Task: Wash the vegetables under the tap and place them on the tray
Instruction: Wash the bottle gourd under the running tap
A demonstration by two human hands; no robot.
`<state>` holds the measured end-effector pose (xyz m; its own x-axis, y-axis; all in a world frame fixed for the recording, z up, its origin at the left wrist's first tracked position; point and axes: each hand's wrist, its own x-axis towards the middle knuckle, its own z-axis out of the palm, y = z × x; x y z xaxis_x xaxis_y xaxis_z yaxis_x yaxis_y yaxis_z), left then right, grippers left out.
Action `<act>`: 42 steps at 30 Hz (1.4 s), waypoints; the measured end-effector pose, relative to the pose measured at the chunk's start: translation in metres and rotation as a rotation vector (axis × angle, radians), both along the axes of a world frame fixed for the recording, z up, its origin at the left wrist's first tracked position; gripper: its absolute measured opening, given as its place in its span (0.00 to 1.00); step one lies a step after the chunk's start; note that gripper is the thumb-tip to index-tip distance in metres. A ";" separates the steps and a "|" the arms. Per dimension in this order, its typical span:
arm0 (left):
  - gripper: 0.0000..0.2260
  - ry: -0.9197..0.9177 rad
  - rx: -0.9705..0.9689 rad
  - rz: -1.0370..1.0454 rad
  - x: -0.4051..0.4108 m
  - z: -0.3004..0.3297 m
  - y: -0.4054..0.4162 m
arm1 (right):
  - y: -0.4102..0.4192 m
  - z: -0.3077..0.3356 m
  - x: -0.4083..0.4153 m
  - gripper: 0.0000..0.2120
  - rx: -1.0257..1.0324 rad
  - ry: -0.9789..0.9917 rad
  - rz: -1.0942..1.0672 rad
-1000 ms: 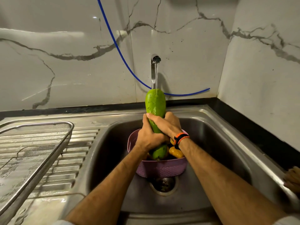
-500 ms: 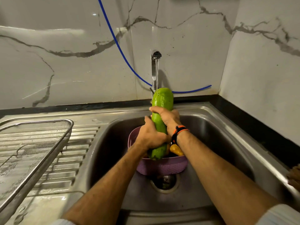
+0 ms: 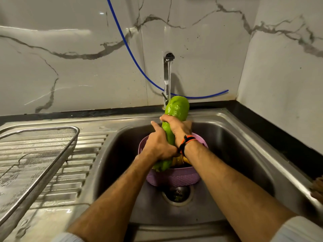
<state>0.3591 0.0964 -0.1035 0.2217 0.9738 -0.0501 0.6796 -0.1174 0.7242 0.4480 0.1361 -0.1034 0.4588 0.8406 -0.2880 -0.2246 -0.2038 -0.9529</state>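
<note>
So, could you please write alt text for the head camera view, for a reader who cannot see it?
Both hands, left hand and right hand, grip a long green gourd upright under the running tap, above a purple basket in a steel sink. A wire mesh tray sits on the drainboard to the left.

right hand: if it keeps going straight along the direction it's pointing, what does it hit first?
Likely the chrome tap's upright pipe. The right hand, gripping the long green gourd, points up and away toward the marble wall; depth unclear, so it may pass beside the pipe.
</note>
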 end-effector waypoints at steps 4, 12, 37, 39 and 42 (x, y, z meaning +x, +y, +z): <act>0.54 -0.152 -0.152 -0.008 -0.003 0.002 0.005 | 0.000 0.005 0.010 0.11 0.063 0.161 0.133; 0.57 -0.051 -0.126 -0.008 -0.003 0.005 -0.004 | -0.004 -0.003 0.004 0.24 0.048 0.133 0.085; 0.37 0.262 -0.033 0.014 -0.010 0.012 0.000 | -0.018 0.004 -0.009 0.47 0.001 0.229 0.103; 0.36 0.228 -0.025 0.053 -0.012 0.011 0.002 | -0.018 0.005 -0.010 0.46 0.028 0.225 0.127; 0.36 0.174 -0.111 0.036 -0.019 0.011 0.006 | -0.013 0.007 -0.003 0.52 0.080 0.242 0.102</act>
